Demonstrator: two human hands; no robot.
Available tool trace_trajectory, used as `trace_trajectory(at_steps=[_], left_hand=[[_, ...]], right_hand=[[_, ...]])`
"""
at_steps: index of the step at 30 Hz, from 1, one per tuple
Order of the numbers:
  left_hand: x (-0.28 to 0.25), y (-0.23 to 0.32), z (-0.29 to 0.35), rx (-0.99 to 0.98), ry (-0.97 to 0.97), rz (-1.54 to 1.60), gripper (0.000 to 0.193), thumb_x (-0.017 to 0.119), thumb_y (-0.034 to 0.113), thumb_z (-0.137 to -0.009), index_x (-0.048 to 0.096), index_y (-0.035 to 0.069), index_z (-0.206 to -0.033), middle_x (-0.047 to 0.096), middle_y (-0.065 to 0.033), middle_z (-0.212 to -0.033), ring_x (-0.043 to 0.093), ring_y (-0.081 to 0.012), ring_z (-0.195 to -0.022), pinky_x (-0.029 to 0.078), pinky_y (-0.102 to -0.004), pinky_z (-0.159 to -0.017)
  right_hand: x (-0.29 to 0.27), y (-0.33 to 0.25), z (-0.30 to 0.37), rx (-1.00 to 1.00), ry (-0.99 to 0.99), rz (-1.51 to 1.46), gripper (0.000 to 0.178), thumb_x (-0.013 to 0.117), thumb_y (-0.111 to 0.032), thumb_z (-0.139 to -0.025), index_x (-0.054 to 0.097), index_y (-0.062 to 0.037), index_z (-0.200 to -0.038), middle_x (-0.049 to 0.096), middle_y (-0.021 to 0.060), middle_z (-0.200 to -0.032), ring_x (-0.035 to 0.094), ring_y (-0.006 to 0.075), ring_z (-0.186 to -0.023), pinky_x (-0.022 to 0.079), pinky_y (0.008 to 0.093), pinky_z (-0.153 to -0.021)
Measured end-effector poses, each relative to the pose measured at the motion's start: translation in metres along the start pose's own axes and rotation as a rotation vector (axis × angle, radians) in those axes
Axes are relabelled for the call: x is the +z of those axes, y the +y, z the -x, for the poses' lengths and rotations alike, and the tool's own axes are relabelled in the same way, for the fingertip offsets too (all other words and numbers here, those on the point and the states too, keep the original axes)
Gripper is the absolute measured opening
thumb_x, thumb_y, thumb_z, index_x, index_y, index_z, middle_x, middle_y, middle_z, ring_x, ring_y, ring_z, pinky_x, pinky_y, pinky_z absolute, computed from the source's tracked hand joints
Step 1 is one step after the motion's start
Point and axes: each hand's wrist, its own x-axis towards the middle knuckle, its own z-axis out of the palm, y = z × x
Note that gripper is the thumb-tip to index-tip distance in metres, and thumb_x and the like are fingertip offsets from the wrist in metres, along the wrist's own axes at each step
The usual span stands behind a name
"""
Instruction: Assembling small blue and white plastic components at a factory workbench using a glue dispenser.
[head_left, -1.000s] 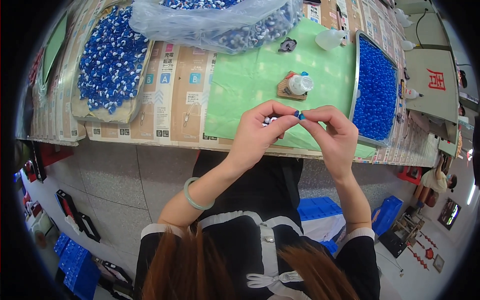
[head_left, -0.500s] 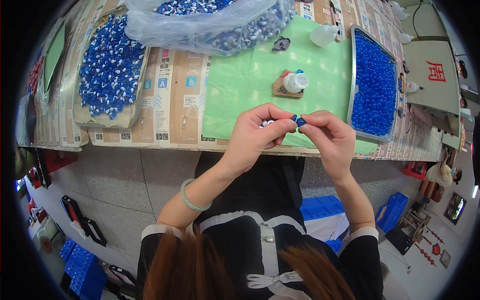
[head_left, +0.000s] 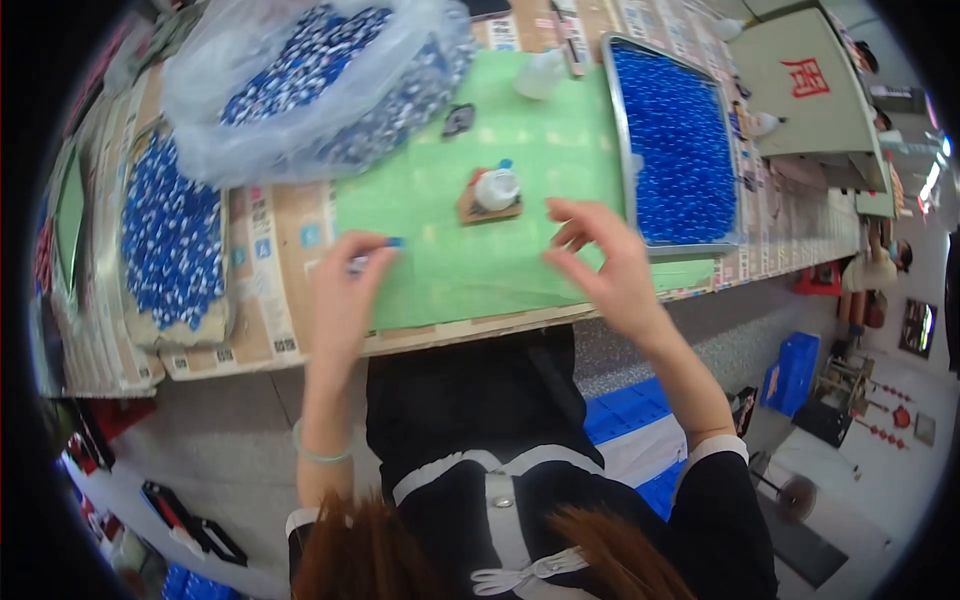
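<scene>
Blue bead (head_left: 394,242) is poking out of the left hand's (head_left: 343,290) narrow pinch, over the green sheet's (head_left: 440,285) left side!

Thumb and forefinger are squeezing it, with whitish pieces (head_left: 358,265) peeking from the curled fingers, while the right hand (head_left: 605,265) is hovering with thumb and fingers well parted; the sheet is covering part of a cardboard-topped table (head_left: 290,230), a small clear container (head_left: 496,188) is standing on a wooden block (head_left: 470,211), a metal tray (head_left: 619,130) is brimming with blue beads (head_left: 675,150) to the right, blue-and-white beads (head_left: 172,240) and a bulging plastic bag (head_left: 215,150) are crowding the left, and beyond, grey floor (head_left: 215,430), a blue crate (head_left: 628,408), a red stool (head_left: 820,279) and a wall screen (head_left: 917,327) are showing.
</scene>
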Motion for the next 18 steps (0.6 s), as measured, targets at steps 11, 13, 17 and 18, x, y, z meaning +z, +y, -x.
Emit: trace_trajectory(at_steps=[11,13,17,18], left_hand=[[0.006,0.025,0.003,-0.866,-0.131,1.528,0.024,0.043,0.012,-0.086,0.043,0.001,-0.107,0.045,-0.0054,-0.086,0.039,-0.0074,-0.057,0.031,-0.0157,-0.037],[0.017,0.014,0.009,-0.839,-0.33,1.64,0.024,0.043,0.015,-0.087,0.043,0.001,-0.106,0.045,-0.0047,-0.08,0.038,-0.0079,-0.056,0.031,-0.0153,-0.037],[0.035,0.022,0.007,-0.826,-0.426,1.72,0.024,0.045,0.015,-0.086,0.045,-0.001,-0.103,0.046,-0.0039,-0.079,0.041,-0.0071,-0.058,0.033,-0.0155,-0.04],[0.035,0.028,0.006,-0.88,-0.392,1.701,0.022,0.042,0.016,-0.087,0.044,0.0,-0.103,0.045,-0.0041,-0.078,0.039,-0.0078,-0.056,0.032,-0.0155,-0.039]], right_hand=[[-0.073,0.099,-0.063,-0.066,0.125,0.846,0.016,0.054,-0.005,-0.07,0.057,-0.0021,-0.085,0.056,0.01,-0.085,0.049,0.0274,-0.088,0.041,0.0341,-0.075],[-0.076,0.103,-0.064,-0.131,0.136,0.862,0.016,0.055,-0.004,-0.068,0.057,-0.002,-0.084,0.055,0.0104,-0.085,0.05,0.0276,-0.087,0.041,0.0338,-0.075],[-0.089,0.105,-0.056,-0.167,0.191,0.784,0.014,0.057,-0.005,-0.069,0.056,-0.001,-0.083,0.055,0.0103,-0.079,0.052,0.0255,-0.08,0.042,0.0301,-0.07],[-0.088,0.105,-0.054,-0.155,0.228,0.721,0.013,0.058,-0.006,-0.07,0.055,-0.0007,-0.082,0.055,0.0098,-0.077,0.053,0.0233,-0.075,0.042,0.0282,-0.067]])
